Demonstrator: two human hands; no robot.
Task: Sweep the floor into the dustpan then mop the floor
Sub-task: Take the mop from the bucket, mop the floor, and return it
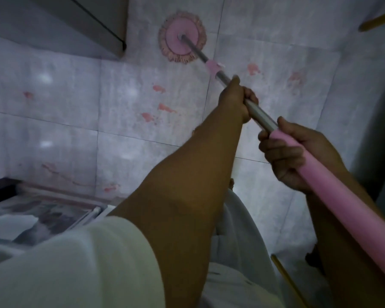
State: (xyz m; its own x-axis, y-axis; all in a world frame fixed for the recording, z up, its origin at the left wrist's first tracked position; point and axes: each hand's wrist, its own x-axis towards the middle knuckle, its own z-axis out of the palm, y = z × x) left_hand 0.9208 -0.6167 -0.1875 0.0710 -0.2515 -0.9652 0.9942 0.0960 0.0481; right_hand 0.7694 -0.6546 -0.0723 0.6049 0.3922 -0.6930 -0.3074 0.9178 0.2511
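Nothing can be read here: no text, label, brand, number or sign (the view is dim and soft). The pink sleeve of the mop handle [347, 214], running down from the grip of the right hand [298, 156], is plain. The dark-patterned sheet [53, 210], well down and left of that grip, is too blurred to yield any letters.
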